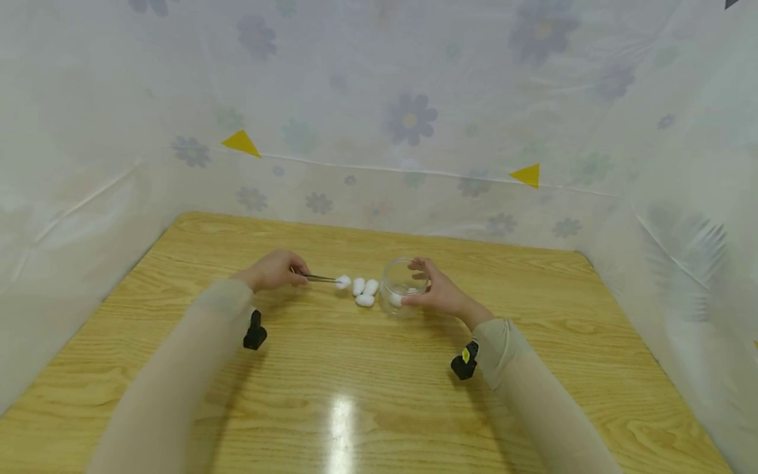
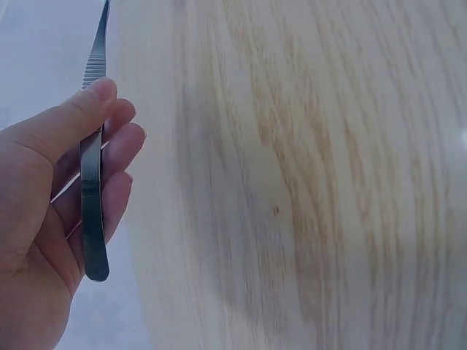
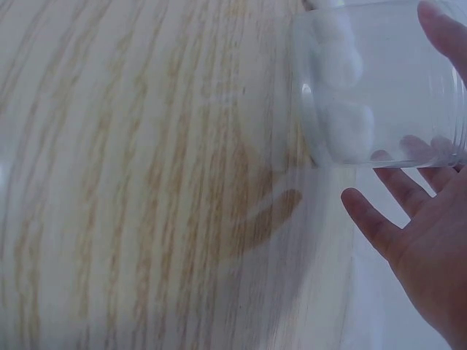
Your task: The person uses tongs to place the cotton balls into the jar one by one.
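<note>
My left hand (image 1: pixel 277 270) pinches metal tweezers (image 2: pixel 91 197) between thumb and fingers, with their tips pointing right in the head view. At the tips is a white cotton ball (image 1: pixel 343 282), beside three more oval cotton balls (image 1: pixel 365 300) grouped on the table. Just right of that group stands a clear glass jar (image 1: pixel 392 276), which my right hand (image 1: pixel 443 291) holds from its right side, thumb in front and fingers behind. White cotton balls (image 3: pixel 350 131) show through the glass near the jar's bottom. The tweezer tips lie outside the left wrist view.
The wood-grain table (image 1: pixel 355 368) extends to a flower-patterned sheet (image 1: pixel 367 99) at the back and sides. Black wrist cameras (image 1: pixel 254 331) hang beneath both sleeves. Two yellow triangles (image 1: pixel 241 143) are on the back sheet.
</note>
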{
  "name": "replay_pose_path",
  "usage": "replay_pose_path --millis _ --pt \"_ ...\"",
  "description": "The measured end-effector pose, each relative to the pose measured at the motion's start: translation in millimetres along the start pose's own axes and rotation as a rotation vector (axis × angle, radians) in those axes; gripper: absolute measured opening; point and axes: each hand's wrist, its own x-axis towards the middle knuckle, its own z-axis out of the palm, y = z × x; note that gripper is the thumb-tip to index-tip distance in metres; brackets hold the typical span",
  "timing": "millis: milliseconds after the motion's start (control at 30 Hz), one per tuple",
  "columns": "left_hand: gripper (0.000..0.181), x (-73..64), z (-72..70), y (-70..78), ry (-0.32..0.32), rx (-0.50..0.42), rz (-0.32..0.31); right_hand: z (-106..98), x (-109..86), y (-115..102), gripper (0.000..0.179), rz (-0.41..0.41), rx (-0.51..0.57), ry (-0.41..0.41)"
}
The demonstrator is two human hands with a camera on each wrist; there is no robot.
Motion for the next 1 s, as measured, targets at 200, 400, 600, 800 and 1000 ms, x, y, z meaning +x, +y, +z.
replay_pose_path --millis 200,400,600,800,1000 --pt "0.017 -0.8 -3.3 2.9 0.002 -0.005 0.003 0.1 -0.3 -0.6 0.094 -0.003 0.003 -0.003" --pt "0.019 -0.8 -6.9 6.0 -0.007 -0.017 -0.001 0.0 -0.7 -1.5 0.092 -0.01 0.006 -0.001" --pt "0.019 -0.5 -9.0 11.0 -0.021 -0.02 -0.001 0.3 -1.7 -3.7 0.09 -0.013 0.008 -0.009" --pt "0.019 1.3 -8.6 11.9 -0.013 -0.025 -0.003 -0.1 -2.1 -5.0 0.09 -0.009 0.025 -0.017" --pt "0.02 4.0 -11.0 17.2 -0.002 -0.034 0.009 -0.1 -1.5 -2.9 0.091 -0.011 -0.004 -0.001"
